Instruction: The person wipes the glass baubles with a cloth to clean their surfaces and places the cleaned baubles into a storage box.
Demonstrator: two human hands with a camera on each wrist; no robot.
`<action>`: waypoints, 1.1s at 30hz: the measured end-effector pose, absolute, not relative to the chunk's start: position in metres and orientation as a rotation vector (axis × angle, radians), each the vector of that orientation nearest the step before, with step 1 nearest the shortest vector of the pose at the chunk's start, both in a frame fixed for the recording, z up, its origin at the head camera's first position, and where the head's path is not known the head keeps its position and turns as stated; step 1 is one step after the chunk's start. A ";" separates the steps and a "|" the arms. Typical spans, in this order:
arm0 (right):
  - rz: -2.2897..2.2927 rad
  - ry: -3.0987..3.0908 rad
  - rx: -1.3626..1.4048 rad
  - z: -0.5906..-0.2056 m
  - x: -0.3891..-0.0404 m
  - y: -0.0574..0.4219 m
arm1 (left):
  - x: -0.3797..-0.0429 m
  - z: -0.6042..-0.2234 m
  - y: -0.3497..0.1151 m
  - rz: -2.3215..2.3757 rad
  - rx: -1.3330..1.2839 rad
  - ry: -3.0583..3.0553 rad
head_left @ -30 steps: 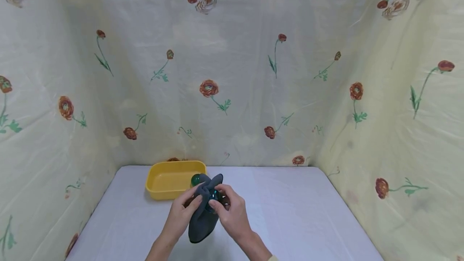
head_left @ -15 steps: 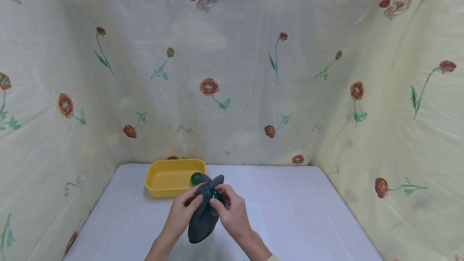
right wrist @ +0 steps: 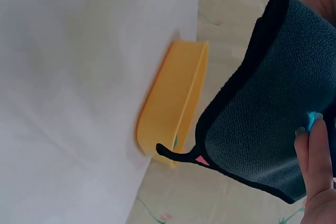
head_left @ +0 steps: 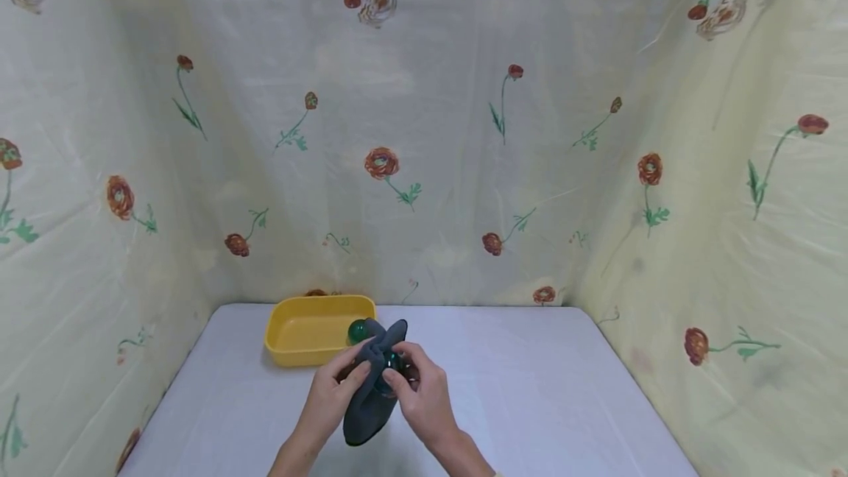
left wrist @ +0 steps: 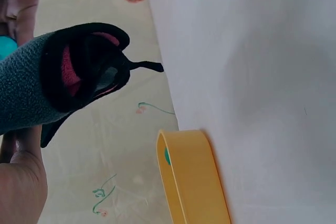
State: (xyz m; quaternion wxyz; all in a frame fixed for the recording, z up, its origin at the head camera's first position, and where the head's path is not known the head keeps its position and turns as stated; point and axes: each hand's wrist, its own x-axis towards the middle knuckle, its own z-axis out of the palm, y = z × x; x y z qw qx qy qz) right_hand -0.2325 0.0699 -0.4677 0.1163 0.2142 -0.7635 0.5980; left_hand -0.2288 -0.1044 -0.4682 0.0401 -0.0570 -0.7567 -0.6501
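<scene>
In the head view, my left hand (head_left: 329,391) pinches a dark grey cleaning cloth (head_left: 368,418) with its thumb on the near side. The cloth is bunched and has black edging; a black loop hangs off it in the wrist views. A glossy teal-green ball (head_left: 384,387) lies against the cloth, gripped between the thumb and fingers of my right hand (head_left: 427,392). Cloth and fingers hide part of it. The right wrist view shows the textured cloth (right wrist: 252,108) spread beside my fingers (right wrist: 319,156), with a bit of bright teal at their tips.
Behind my hands, at the back left of the white-covered table (head_left: 530,389), stands a yellow plastic tray (head_left: 301,356). Another green ball (head_left: 358,331) sits at its right end. Flower-patterned curtains (head_left: 450,131) enclose the back and both sides.
Both hands stay in almost the same place with the cloth and ball. My right thumb and fingers shift very slightly, and the shine on the ball looks different. The head view tilts a little.
</scene>
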 end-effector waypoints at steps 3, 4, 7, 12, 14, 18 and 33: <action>1.747 -2.227 0.613 -0.468 -0.232 0.069 | -0.229 -0.468 -0.104 -1.993 -0.160 -2.325; 1.743 -2.224 0.606 -0.468 -0.232 0.069 | -0.229 -0.467 -0.104 -1.994 -0.161 -2.328; 1.734 -2.218 0.598 -0.467 -0.232 0.068 | -0.230 -0.465 -0.104 -2.000 -0.153 -2.335; 1.720 -2.213 0.621 -0.466 -0.233 0.068 | -0.230 -0.463 -0.104 -1.985 -0.155 -2.348; 1.711 -2.222 0.632 -0.466 -0.232 0.068 | -0.231 -0.463 -0.105 -1.979 -0.159 -2.351; 1.717 -2.227 0.645 -0.464 -0.231 0.067 | -0.231 -0.462 -0.106 -1.976 -0.153 -2.351; 1.749 -2.267 0.672 -0.453 -0.219 0.064 | -0.228 -0.466 -0.110 -1.970 -0.142 -2.341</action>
